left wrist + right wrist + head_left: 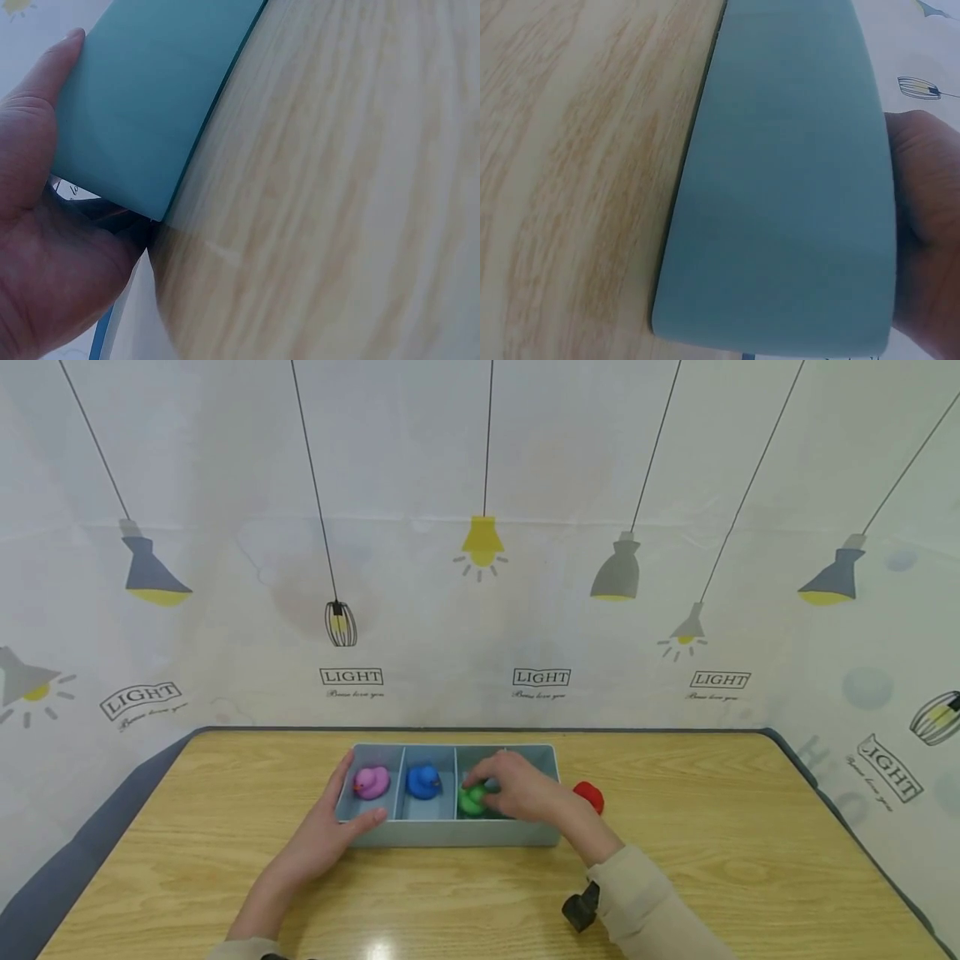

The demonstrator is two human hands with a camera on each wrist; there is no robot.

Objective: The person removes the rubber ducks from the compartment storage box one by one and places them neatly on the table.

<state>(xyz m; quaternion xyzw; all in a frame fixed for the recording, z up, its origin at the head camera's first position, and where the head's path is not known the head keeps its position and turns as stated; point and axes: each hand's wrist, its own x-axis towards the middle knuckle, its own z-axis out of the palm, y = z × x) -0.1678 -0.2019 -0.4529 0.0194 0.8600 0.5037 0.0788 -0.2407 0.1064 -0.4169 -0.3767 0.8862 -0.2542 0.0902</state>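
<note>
A long blue-grey divided box (450, 833) sits on the table. My left hand (318, 835) rests against its left end, straight fingers along the side and thumb over the front rim; the left wrist view shows this hand at the box's corner. My right hand (521, 789) reaches into the right compartment and pinches a green rubber duck (472, 802) between thumb and fingers, partly covering it. In the left compartment sits a pink rubber duck (371, 782), and the middle one holds a blue rubber duck (423, 782).
A red object (590, 796) lies on the table just right of the box, partly hidden by my right forearm. The wood-grain table (750, 860) ends at a wall covering (420, 560) printed with lamps. A black device (581, 907) hangs at my right wrist.
</note>
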